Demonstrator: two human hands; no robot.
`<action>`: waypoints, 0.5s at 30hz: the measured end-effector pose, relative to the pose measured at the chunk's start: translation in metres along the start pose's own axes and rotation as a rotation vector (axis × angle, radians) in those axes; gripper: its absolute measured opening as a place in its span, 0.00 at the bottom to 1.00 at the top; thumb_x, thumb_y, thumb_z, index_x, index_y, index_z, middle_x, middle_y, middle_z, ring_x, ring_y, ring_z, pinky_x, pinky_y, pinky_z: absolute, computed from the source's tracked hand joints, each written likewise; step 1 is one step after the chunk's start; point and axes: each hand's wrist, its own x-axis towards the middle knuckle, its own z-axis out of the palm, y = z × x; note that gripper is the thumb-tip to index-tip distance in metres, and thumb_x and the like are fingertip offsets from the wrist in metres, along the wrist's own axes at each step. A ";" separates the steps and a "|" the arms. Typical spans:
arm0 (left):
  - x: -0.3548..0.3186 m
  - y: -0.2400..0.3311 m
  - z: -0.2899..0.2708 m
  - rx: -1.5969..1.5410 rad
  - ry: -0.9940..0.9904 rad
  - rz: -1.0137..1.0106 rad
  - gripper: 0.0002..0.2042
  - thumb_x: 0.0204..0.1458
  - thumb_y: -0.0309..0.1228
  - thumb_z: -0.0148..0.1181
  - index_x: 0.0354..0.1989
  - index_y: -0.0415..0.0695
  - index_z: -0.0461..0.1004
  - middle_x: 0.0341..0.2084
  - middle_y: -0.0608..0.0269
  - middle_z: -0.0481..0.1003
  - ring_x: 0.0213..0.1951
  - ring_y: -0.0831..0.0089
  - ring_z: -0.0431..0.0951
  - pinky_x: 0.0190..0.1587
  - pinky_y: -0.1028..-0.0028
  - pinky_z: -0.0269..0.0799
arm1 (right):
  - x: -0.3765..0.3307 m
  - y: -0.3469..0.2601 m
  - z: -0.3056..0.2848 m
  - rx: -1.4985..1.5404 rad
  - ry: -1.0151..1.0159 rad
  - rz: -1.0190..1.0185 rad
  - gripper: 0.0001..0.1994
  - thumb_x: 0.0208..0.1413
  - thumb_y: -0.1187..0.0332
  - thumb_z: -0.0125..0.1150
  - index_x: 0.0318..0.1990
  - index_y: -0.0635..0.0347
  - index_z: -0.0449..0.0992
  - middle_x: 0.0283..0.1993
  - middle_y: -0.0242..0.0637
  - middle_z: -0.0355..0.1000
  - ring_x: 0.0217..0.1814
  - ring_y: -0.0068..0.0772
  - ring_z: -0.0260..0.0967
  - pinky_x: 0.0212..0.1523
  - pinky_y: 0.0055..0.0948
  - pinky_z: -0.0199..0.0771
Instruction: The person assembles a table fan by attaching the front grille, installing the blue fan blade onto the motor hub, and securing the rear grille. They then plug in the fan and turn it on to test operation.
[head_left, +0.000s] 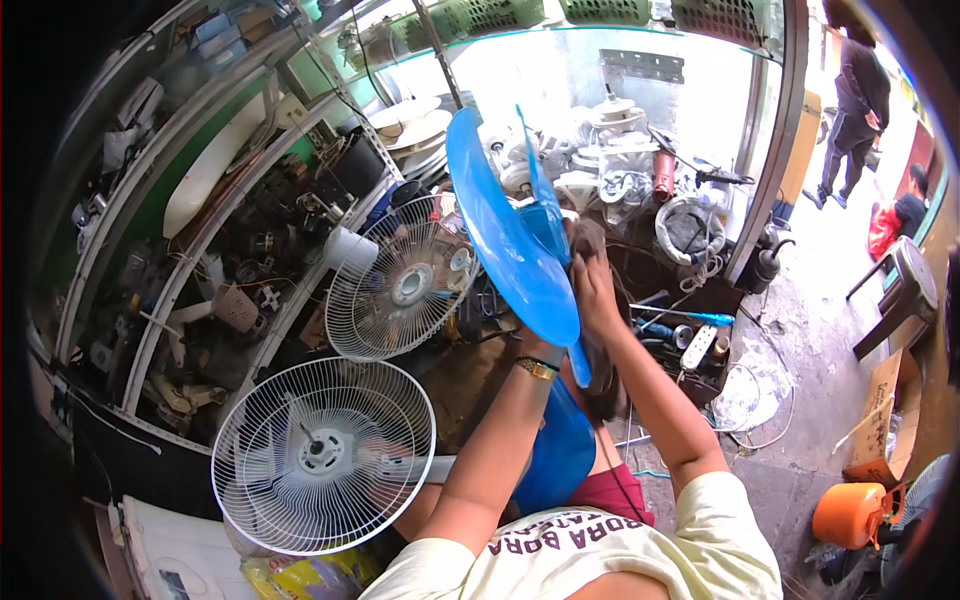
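Observation:
A glossy blue fan blade (515, 255) with several wings is held up in front of me, its hub turned to the right. My right hand (592, 285) presses a dark brown cloth (590, 240) against the hub side, fingers bent around it. My left hand (543, 343) reaches up behind the large wing, which hides its fingers; a gold band shows at the wrist. Left of my forearm stands a white fan with its round rear wire guard (325, 455) and bare motor shaft. Another wire guard (408, 288) leans farther back.
Metal shelves (170, 290) crowded with parts line the left. White fan parts (605, 150) pile up at the back. Tools and a power strip (700, 347) lie right of my arm. An orange container (848, 515), a cardboard box (883, 415) and a dark stool (908, 285) stand right; people are beyond.

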 end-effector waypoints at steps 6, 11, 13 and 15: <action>-0.009 0.012 0.046 -0.239 -0.081 -0.063 0.24 0.64 0.37 0.47 0.66 0.40 0.55 0.58 0.60 0.63 0.53 0.73 0.66 0.55 0.73 0.62 | -0.001 0.012 -0.014 0.192 -0.041 0.173 0.22 0.61 0.59 0.52 0.57 0.66 0.68 0.59 0.52 0.65 0.62 0.48 0.60 0.63 0.39 0.57; 0.011 0.038 0.104 -0.459 -0.204 -0.081 0.23 0.64 0.37 0.49 0.65 0.43 0.57 0.55 0.64 0.67 0.47 0.76 0.70 0.49 0.76 0.68 | -0.007 0.007 -0.051 0.522 0.149 0.217 0.21 0.62 0.63 0.58 0.58 0.66 0.66 0.58 0.40 0.68 0.58 0.30 0.65 0.59 0.30 0.61; 0.027 0.051 0.136 -0.482 -0.261 -0.060 0.23 0.63 0.38 0.49 0.64 0.44 0.58 0.53 0.65 0.68 0.45 0.78 0.72 0.47 0.77 0.70 | -0.006 0.016 -0.065 0.721 0.148 0.244 0.22 0.60 0.66 0.59 0.60 0.63 0.66 0.57 0.37 0.69 0.57 0.33 0.67 0.59 0.28 0.65; 0.042 0.050 0.133 -0.396 -0.231 0.025 0.25 0.62 0.39 0.52 0.65 0.45 0.58 0.53 0.66 0.68 0.44 0.78 0.72 0.47 0.77 0.71 | -0.007 -0.032 -0.063 1.170 0.123 0.600 0.21 0.60 0.64 0.59 0.58 0.63 0.68 0.55 0.36 0.71 0.54 0.31 0.70 0.55 0.27 0.70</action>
